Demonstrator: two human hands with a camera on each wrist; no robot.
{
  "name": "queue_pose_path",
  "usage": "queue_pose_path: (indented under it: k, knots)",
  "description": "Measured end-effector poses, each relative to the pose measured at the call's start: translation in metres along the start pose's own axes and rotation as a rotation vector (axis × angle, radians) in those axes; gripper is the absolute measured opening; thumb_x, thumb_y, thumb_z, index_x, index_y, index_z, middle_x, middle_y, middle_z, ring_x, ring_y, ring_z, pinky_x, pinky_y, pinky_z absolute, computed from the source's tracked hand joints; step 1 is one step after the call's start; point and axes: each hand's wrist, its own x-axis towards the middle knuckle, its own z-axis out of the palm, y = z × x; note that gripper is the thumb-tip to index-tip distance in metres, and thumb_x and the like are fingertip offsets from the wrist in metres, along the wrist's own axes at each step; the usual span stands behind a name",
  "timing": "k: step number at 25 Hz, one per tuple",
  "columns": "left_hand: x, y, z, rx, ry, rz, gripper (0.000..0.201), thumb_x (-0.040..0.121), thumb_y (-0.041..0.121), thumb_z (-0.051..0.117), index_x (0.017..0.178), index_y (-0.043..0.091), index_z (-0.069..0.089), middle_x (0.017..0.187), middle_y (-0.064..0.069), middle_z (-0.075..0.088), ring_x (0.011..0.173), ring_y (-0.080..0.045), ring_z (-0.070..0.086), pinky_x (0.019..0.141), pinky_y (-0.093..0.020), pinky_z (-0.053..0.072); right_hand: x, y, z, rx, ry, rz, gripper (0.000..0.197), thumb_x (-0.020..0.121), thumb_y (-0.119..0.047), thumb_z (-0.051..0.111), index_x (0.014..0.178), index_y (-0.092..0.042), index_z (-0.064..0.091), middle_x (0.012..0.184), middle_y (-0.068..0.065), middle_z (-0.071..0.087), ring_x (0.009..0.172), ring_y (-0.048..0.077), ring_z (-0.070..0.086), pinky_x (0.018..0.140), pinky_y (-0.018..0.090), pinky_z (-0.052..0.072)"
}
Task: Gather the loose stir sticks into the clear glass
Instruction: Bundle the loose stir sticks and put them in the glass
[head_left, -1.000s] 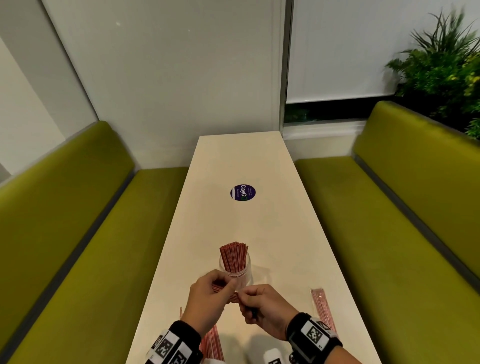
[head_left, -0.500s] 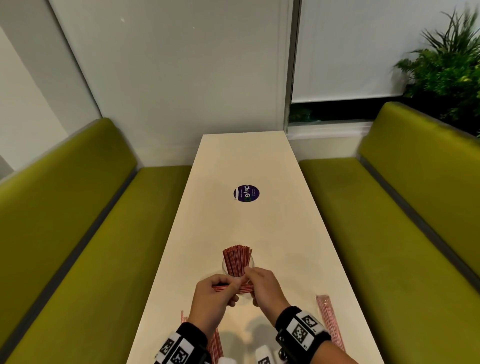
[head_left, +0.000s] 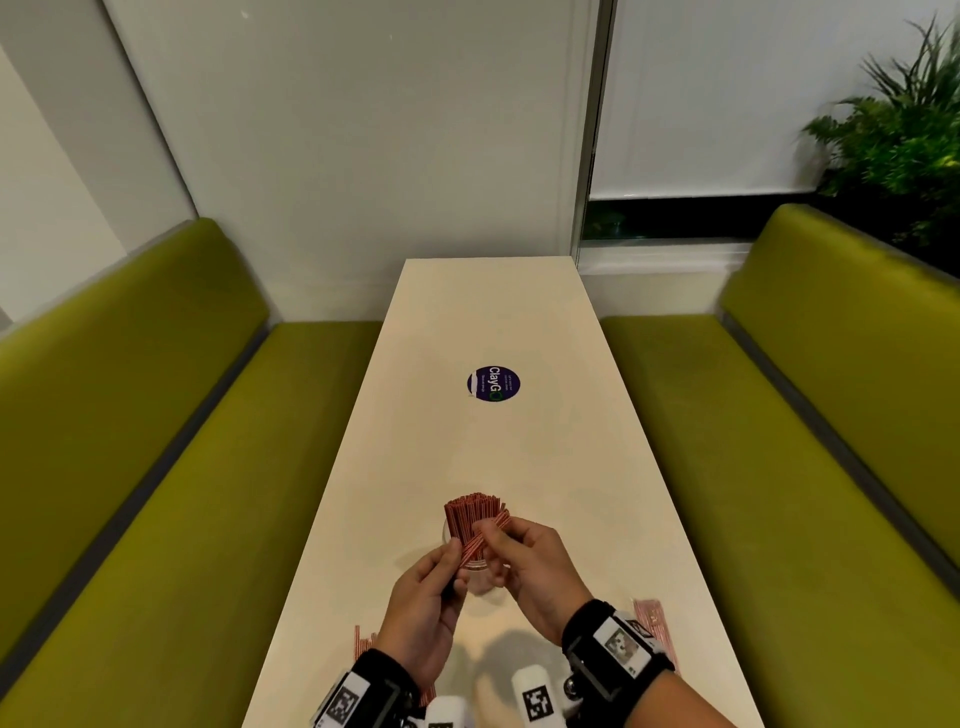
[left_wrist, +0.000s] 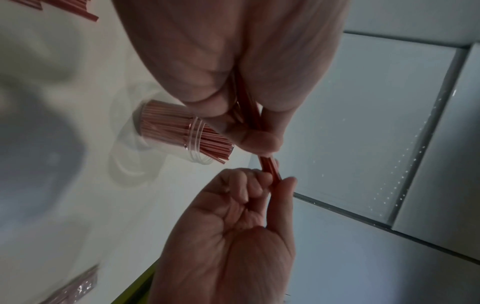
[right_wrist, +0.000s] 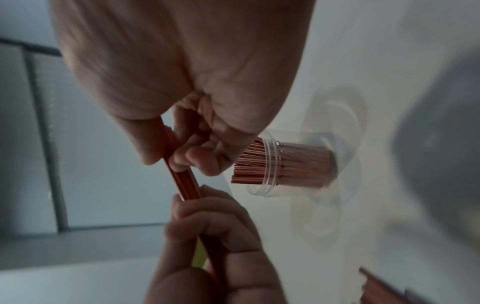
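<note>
A clear glass (head_left: 475, 574) packed with upright red stir sticks (head_left: 470, 517) stands on the near half of the white table (head_left: 493, 312). Just in front of it, both hands hold a small bundle of sticks (head_left: 480, 538) tilted up to the right. My left hand (head_left: 452, 566) grips its lower end and my right hand (head_left: 488, 532) pinches its upper end beside the glass's sticks. In the left wrist view the left hand (left_wrist: 259, 142) and bundle (left_wrist: 269, 166) are beside the glass (left_wrist: 193, 142). The right wrist view shows the right hand (right_wrist: 176, 158) pinching the bundle (right_wrist: 185, 183) near the glass (right_wrist: 275, 164).
Loose sticks (head_left: 363, 642) lie near the table's left edge behind my left wrist. A wrapped pack of sticks (head_left: 652, 626) lies by my right wrist. A purple sticker (head_left: 493, 383) marks mid-table. Green benches (head_left: 156, 467) flank both sides; a plant (head_left: 904, 135) stands far right.
The bundle lay level in front of the glass; now it is tilted, its right end raised next to the sticks in the glass. Both hands have moved slightly forward.
</note>
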Motion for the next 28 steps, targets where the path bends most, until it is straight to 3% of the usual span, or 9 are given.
queue_pose_path:
  k: [4,8,10,12,13,15,19,24,28]
  knots:
    - [0.005,-0.001,0.000,0.048,-0.038,0.017,0.025,0.090,0.019,0.063,0.105,-0.001,0.066,0.076,-0.009,0.070,0.057,-0.011,0.061,0.052,-0.020,0.054,0.009,-0.004,0.003,-0.358,0.018,-0.117,0.028,0.096,-0.024,0.063,0.070,-0.016,0.068,0.058,0.001,0.057,0.052,0.015,0.048,0.051,0.024,0.041]
    - [0.020,0.004,-0.019,0.489,0.126,0.163,0.016,0.096,0.023,0.060,0.101,0.010,0.068,0.102,-0.010,0.072,0.087,-0.019,0.063,0.070,-0.034,0.050,0.027,-0.016,-0.011,-0.382,0.111,-0.187,0.027,0.097,-0.023,0.062,0.073,-0.010,0.067,0.059,0.000,0.055,0.051,0.011,0.045,0.053,0.026,0.040]
    - [0.028,0.004,-0.029,0.671,0.199,0.241,0.010,0.095,0.021,0.063,0.104,0.020,0.066,0.115,-0.004,0.068,0.098,-0.017,0.062,0.080,-0.035,0.053,0.040,-0.019,-0.019,-0.570,0.199,-0.229,0.029,0.095,-0.029,0.063,0.073,-0.011,0.067,0.061,0.002,0.061,0.055,0.009,0.050,0.058,0.033,0.044]
    - [0.034,0.000,-0.035,0.843,0.162,0.280,0.026,0.091,0.024,0.070,0.115,0.027,0.061,0.124,0.007,0.061,0.108,-0.015,0.059,0.089,-0.035,0.051,0.048,-0.018,-0.017,-0.798,0.173,-0.201,0.031,0.096,-0.034,0.061,0.075,-0.012,0.068,0.067,0.003,0.068,0.060,0.007,0.057,0.062,0.030,0.049]
    - [0.036,-0.003,-0.035,0.914,0.133,0.282,0.038,0.088,0.026,0.072,0.123,0.029,0.058,0.126,0.011,0.058,0.111,-0.014,0.057,0.089,-0.032,0.049,0.050,-0.016,-0.012,-0.897,0.126,-0.169,0.031,0.097,-0.034,0.059,0.075,-0.013,0.066,0.066,-0.001,0.066,0.058,0.004,0.057,0.057,0.020,0.047]
    - [0.039,-0.008,-0.032,1.000,0.080,0.285,0.053,0.085,0.024,0.075,0.132,0.029,0.052,0.128,0.014,0.052,0.115,-0.012,0.054,0.087,-0.026,0.045,0.055,-0.011,0.000,-1.053,0.057,-0.148,0.030,0.098,-0.032,0.055,0.072,-0.018,0.060,0.062,-0.009,0.057,0.053,-0.001,0.049,0.048,0.011,0.037]
    - [0.044,-0.011,-0.032,1.060,0.063,0.337,0.049,0.088,0.020,0.071,0.128,0.036,0.050,0.129,0.015,0.050,0.114,-0.008,0.053,0.089,-0.028,0.051,0.067,-0.008,0.004,-1.139,0.090,-0.138,0.035,0.098,-0.031,0.053,0.066,-0.019,0.052,0.061,-0.007,0.053,0.050,0.005,0.045,0.045,0.015,0.032]
    - [0.046,-0.012,-0.039,1.132,0.075,0.386,0.043,0.091,0.020,0.067,0.124,0.041,0.050,0.124,0.017,0.053,0.113,-0.006,0.054,0.094,-0.033,0.053,0.066,0.000,0.003,-1.213,0.041,-0.092,0.029,0.093,-0.033,0.061,0.071,-0.013,0.062,0.060,-0.005,0.053,0.052,0.009,0.048,0.046,0.016,0.032]
    - [0.048,-0.013,-0.040,1.153,0.071,0.395,0.038,0.090,0.023,0.068,0.119,0.042,0.053,0.119,0.021,0.053,0.114,-0.007,0.056,0.091,-0.037,0.055,0.064,-0.005,0.004,-1.293,0.051,-0.092,0.047,0.081,-0.039,0.075,0.047,-0.020,0.048,0.049,-0.004,0.045,0.044,0.009,0.040,0.043,0.018,0.027]
